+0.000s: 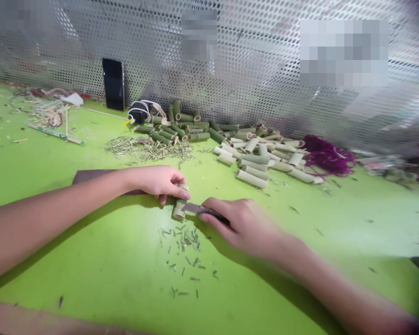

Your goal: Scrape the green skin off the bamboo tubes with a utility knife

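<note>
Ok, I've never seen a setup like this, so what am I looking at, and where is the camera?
This is a single picture from a camera worn on a person's head, looking forward and down at their two bare hands. No machine is involved. The left hand holds a short bamboo tube, and the right hand holds a small dark-handled knife with its blade at the tube. The green work surface has thin bamboo shavings scattered on it, and beyond them lies a heap of more bamboo tubes. Further back, a phone stands against a perforated metal screen.
</note>
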A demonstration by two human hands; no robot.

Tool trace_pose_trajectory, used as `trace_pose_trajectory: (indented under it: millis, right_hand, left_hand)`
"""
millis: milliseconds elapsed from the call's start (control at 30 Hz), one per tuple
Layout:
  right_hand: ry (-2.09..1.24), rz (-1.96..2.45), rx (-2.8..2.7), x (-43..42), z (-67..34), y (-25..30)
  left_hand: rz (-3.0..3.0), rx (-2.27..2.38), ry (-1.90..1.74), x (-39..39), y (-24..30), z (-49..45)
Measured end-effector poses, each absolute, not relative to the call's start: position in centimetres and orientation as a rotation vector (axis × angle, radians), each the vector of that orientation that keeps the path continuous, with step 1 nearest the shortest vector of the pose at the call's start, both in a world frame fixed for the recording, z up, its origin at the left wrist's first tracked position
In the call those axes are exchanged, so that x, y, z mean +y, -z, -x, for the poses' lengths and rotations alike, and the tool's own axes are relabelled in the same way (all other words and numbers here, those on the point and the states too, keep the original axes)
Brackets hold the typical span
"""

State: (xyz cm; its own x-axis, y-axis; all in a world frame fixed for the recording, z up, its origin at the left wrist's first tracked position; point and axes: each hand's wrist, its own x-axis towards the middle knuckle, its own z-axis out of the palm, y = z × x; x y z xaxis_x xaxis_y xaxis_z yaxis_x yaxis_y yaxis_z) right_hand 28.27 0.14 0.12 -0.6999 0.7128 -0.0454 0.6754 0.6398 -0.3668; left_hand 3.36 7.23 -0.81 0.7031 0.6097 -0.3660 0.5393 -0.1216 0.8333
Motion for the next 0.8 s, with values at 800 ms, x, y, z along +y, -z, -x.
trace_pose_trajectory:
  millis: [800]
  right_hand:
    - [0.017,1.226,-2.617,1.2,-29.2,0.6]
  left_hand:
    - [-1.805,1.01,-0.067,6.8,0.5,-3.5]
